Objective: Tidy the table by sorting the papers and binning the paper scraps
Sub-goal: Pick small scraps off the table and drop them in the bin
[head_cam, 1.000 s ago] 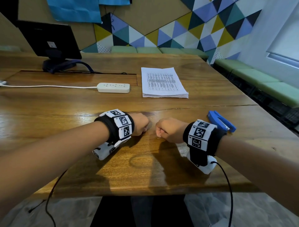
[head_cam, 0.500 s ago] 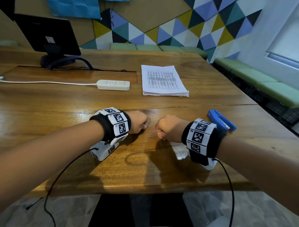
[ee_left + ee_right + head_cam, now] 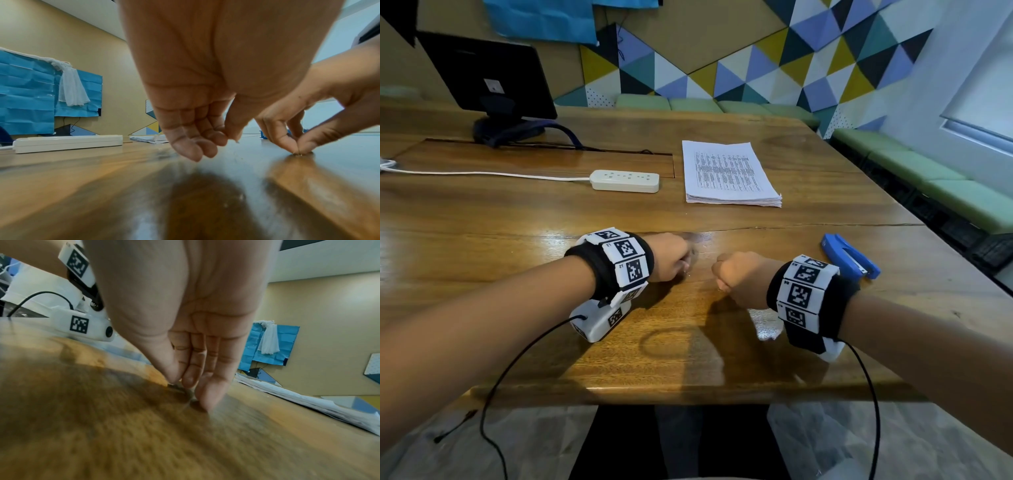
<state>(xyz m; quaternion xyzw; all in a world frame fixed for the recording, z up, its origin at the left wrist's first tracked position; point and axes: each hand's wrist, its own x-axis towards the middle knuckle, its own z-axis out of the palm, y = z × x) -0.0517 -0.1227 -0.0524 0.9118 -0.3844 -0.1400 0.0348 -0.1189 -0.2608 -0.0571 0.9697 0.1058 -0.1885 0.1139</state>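
My left hand (image 3: 685, 265) and right hand (image 3: 719, 281) hover knuckles-up, a short gap apart, over the middle of the wooden table (image 3: 688, 359). In the left wrist view my left hand (image 3: 226, 139) has its fingers curled, with the thumb pinching a tiny pale scrap (image 3: 237, 141). Beside it my right hand (image 3: 298, 151) pinches thumb to forefinger right on the wood, around a speck too small to identify. The right wrist view shows the right hand (image 3: 183, 384) with its fingertips pressed to the tabletop. A neat stack of printed papers (image 3: 729, 174) lies further back.
A blue stapler (image 3: 849, 255) lies right of my right wrist. A white power strip (image 3: 625, 180) with its cord sits left of the papers, and a monitor (image 3: 486, 72) stands at the far left. Green benches (image 3: 945, 181) line the right wall.
Both hands stay at the same spot with fingers curled; the gap between them has widened slightly. The papers and stapler have not moved.
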